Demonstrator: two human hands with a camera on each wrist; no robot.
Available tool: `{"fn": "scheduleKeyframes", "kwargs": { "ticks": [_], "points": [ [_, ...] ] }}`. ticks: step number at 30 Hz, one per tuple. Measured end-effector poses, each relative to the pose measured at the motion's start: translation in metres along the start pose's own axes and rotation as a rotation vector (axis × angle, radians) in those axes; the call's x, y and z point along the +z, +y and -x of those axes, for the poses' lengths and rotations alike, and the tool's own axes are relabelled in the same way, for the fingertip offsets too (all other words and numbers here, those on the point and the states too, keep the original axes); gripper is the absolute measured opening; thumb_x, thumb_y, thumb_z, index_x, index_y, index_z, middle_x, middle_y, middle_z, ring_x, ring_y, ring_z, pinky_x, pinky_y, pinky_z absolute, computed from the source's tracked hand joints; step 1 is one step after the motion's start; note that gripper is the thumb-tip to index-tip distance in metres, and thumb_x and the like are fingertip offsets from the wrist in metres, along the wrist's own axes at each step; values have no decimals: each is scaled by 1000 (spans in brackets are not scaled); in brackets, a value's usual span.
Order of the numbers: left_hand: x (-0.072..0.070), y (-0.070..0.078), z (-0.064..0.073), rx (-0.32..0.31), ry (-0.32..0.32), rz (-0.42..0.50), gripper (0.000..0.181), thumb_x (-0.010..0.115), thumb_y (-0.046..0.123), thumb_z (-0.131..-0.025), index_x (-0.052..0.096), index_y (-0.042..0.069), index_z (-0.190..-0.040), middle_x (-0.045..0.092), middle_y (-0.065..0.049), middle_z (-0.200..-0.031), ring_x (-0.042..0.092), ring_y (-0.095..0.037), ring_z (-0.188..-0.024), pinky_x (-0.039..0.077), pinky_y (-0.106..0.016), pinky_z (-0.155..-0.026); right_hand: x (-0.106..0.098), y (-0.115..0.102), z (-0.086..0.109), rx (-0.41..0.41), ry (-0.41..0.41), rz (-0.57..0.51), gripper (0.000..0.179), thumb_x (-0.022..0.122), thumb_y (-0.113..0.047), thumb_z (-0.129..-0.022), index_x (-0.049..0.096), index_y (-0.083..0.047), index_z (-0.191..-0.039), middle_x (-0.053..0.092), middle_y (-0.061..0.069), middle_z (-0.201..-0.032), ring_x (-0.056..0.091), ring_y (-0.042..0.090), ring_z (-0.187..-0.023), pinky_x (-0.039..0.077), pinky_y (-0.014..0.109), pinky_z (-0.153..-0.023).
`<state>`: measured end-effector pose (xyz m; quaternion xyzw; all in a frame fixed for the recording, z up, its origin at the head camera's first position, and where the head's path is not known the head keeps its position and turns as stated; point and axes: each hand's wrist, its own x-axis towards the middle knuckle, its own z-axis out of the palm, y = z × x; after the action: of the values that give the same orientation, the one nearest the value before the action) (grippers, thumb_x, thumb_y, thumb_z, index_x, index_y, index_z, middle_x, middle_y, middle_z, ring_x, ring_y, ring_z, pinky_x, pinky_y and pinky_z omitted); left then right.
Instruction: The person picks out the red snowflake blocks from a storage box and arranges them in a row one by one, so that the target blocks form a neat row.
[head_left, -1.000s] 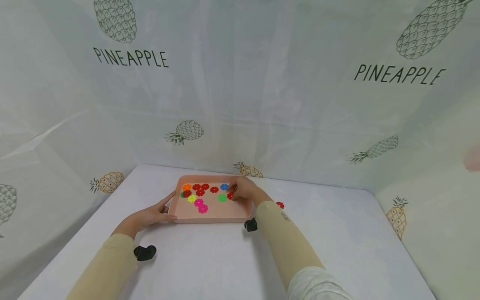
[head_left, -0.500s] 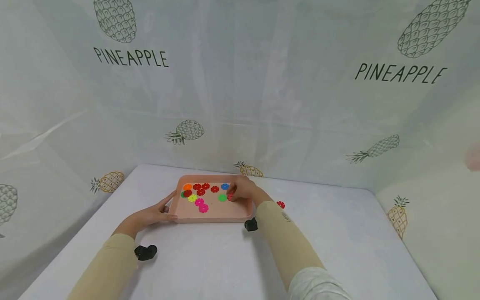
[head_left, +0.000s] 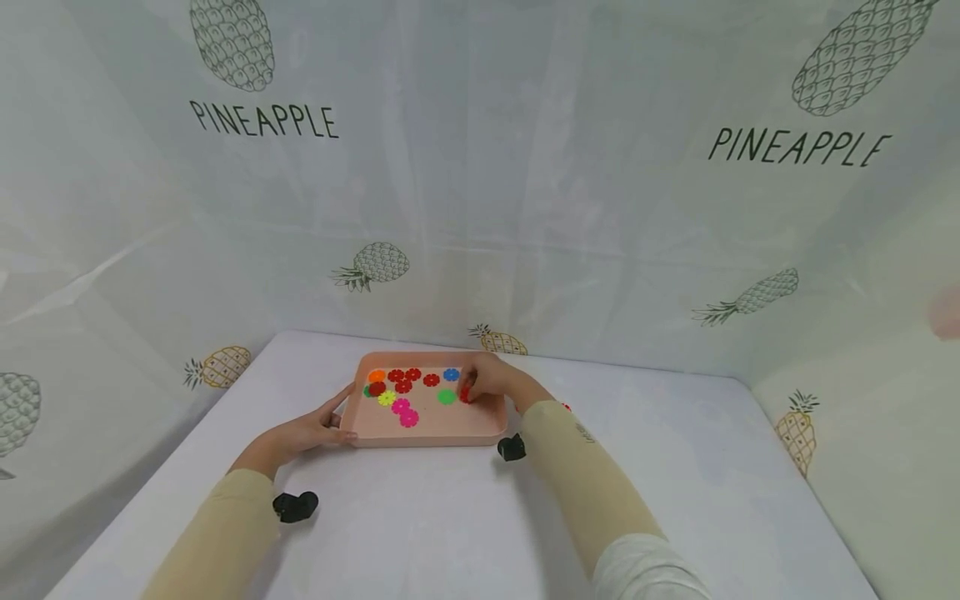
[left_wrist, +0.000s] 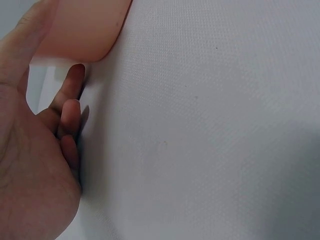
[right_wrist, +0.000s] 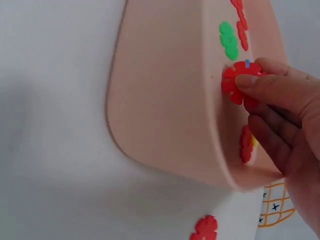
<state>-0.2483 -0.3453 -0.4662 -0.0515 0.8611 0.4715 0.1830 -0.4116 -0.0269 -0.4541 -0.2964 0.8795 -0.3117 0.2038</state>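
A shallow pink tray [head_left: 442,429] lies on the white table with several flower-shaped plastic discs in it. My right hand [head_left: 489,375] is over the tray's right end, pinching a red flower-shaped disc [right_wrist: 231,89] between thumb and fingers. A speck of blue shows behind that disc's edge. Close by lie a green disc [head_left: 447,397] and a blue disc [head_left: 451,375]. My left hand [head_left: 303,432] rests against the tray's left end, thumb at the near corner and index finger farther back. Its other fingers [left_wrist: 70,116] are loosely bent beside the tray in the left wrist view.
Red discs [head_left: 396,376], an orange disc [head_left: 377,377], a yellow disc [head_left: 386,398] and pink discs [head_left: 408,418] lie in the tray's left half. Outside its right end is a loose red disc [right_wrist: 205,229], partly hidden by my sleeve in the head view. A pineapple-print sheet [head_left: 570,208] hangs behind.
The red disc in my right fingers has turned from facing up to more edge-on. My right forearm has shifted slightly right, covering most of the loose red disc. My left hand stays against the tray.
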Motion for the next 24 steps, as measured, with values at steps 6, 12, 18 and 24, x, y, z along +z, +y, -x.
{"fn": "scheduleKeyframes", "kwargs": {
  "ticks": [6, 12, 18, 24],
  "points": [
    [2, -2, -4, -1, -1, 6, 103, 77, 35, -84, 4, 31, -157, 42, -14, -106, 37, -34, -111, 32, -58, -91, -9, -1, 11, -8, -40, -54, 10, 75, 1, -83, 74, -8, -88, 69, 1, -82, 62, 17, -76, 53, 27, -73],
    [-2, -8, -6, 6, -9, -17, 104, 76, 37, -85, 2, 32, -157, 41, -13, -104, 37, -33, -109, 32, -56, -88, -15, -4, 21, -11, -28, -94, 13, 73, 5, -83, 73, -8, -86, 69, 5, -86, 60, 17, -76, 53, 28, -71],
    [-5, -10, -9, 10, -24, -11, 103, 74, 38, -86, 1, 31, -157, 43, -13, -106, 36, -35, -111, 30, -61, -91, -22, 0, 33, -4, -18, -73, 13, 71, 2, -84, 72, -11, -87, 67, 4, -87, 60, 18, -77, 52, 29, -70],
    [-3, -11, -11, 2, -38, -5, 105, 76, 38, -84, 0, 31, -157, 42, -15, -108, 35, -36, -113, 31, -61, -93, -32, 1, 48, 37, -16, -90, 9, 75, -4, -84, 72, -9, -92, 66, 2, -86, 60, 19, -80, 52, 31, -75]
  ]
}}
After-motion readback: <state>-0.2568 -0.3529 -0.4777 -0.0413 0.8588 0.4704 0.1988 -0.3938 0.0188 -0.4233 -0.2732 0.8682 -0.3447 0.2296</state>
